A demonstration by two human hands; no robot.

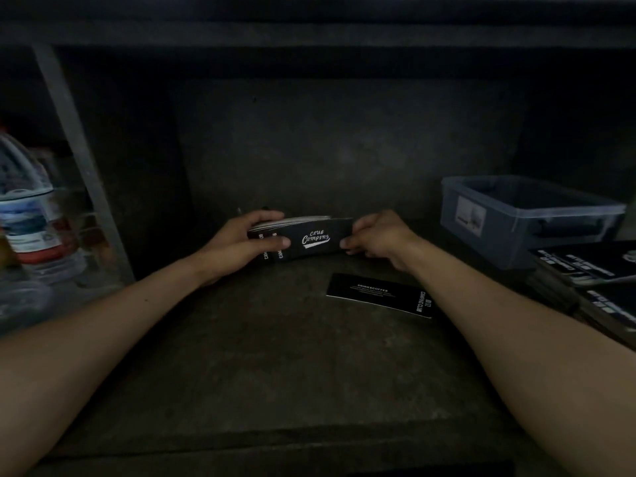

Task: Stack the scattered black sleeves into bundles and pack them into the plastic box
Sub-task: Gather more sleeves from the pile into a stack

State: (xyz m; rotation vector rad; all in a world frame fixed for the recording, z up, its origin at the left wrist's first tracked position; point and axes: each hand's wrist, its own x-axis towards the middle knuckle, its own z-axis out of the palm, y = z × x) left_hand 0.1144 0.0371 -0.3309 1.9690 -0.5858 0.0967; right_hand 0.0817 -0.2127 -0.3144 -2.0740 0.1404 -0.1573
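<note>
A bundle of black sleeves (311, 237) with white "Club Camping" lettering stands on edge at the middle of the dark shelf. My left hand (247, 242) grips its left end, thumb on the front face and fingers over the top. My right hand (375, 237) pinches its right end. One single black sleeve (378, 295) lies flat on the shelf just in front of my right hand. The clear plastic box (530, 218) stands open at the right, behind and beside my right forearm.
More black printed sleeves (585, 266) lie piled at the right edge in front of the box. A metal upright (79, 160) and plastic bottles (27, 208) stand at the left. The shelf surface (275, 356) between my forearms is dim, with a ceiling close overhead.
</note>
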